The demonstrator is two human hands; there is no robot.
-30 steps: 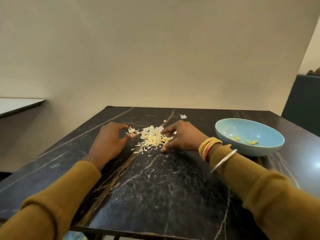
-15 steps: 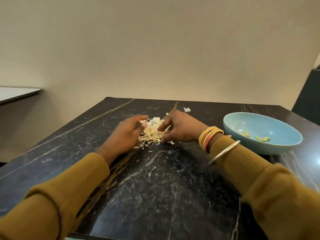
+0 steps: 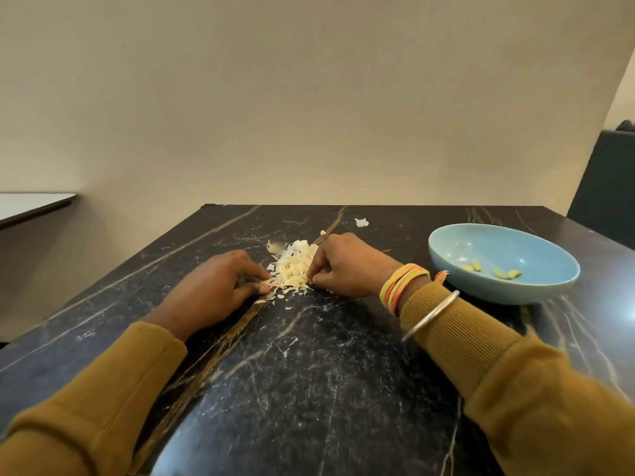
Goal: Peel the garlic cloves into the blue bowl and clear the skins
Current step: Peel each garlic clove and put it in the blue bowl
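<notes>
On the black marble table (image 3: 309,372) the garlic skins (image 3: 292,266) lay heaped. The left hand (image 3: 213,290) at 9 o'clock and the right hand (image 3: 347,269) at 3 touched them with curled fingers, though any grip was unclear. The blue bowl (image 3: 481,292), holding the peeled cloves (image 3: 505,273), sat farther out at 3 o'clock.

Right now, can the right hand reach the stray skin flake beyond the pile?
Probably yes: the stray flake lies on bare table just beyond the right hand, with nothing between them.

Around the heap of pale garlic skins (image 3: 293,266), the left hand (image 3: 220,286) closes 8 o'clock and the right hand (image 3: 347,266) 3 o'clock. The black veined marble table (image 3: 309,372) lies bare at 6 o'clock; the shallow light-blue bowl (image 3: 481,290) stands farther out at 3.
</notes>
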